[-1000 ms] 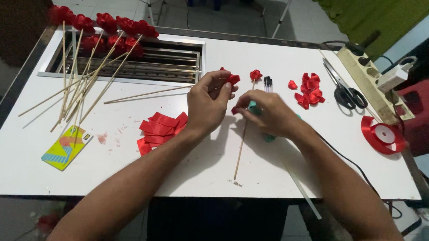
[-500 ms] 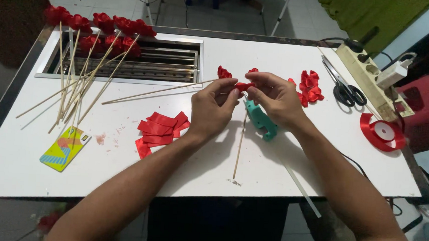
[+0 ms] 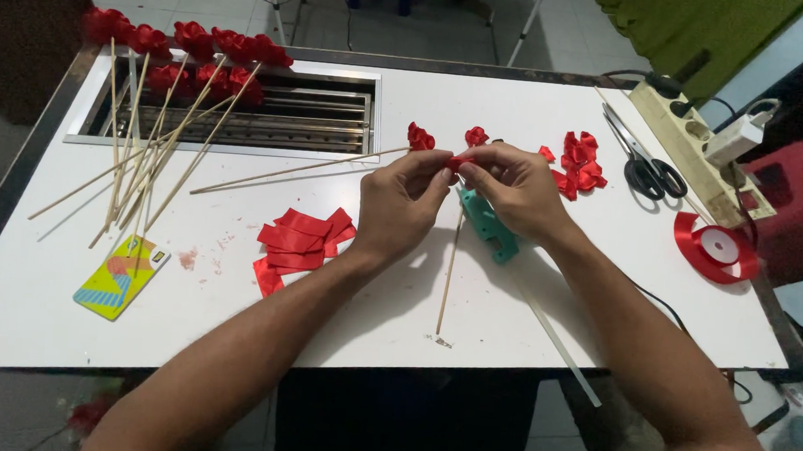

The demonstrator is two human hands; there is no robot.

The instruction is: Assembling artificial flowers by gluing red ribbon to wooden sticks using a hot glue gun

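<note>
My left hand (image 3: 401, 202) and my right hand (image 3: 515, 188) meet over the middle of the white table (image 3: 602, 293). Between their fingertips both pinch a small red ribbon bud (image 3: 458, 160) at the top of a thin wooden stick (image 3: 449, 270), which slants down toward me. A teal glue gun (image 3: 491, 228) lies on the table just under my right hand. A stack of cut red ribbon pieces (image 3: 300, 243) sits left of my left wrist.
Finished red ribbon roses on sticks (image 3: 184, 54) lie over a metal grille (image 3: 278, 116) at the back left. Loose red buds (image 3: 580, 162), scissors (image 3: 642, 166), a power strip (image 3: 695, 141) and a red ribbon spool (image 3: 718, 247) are at the right. A colourful card (image 3: 121, 276) lies front left.
Both hands have risen slightly and moved together around the bud on the stick. The glue gun, earlier under my right hand, now lies on the table.
</note>
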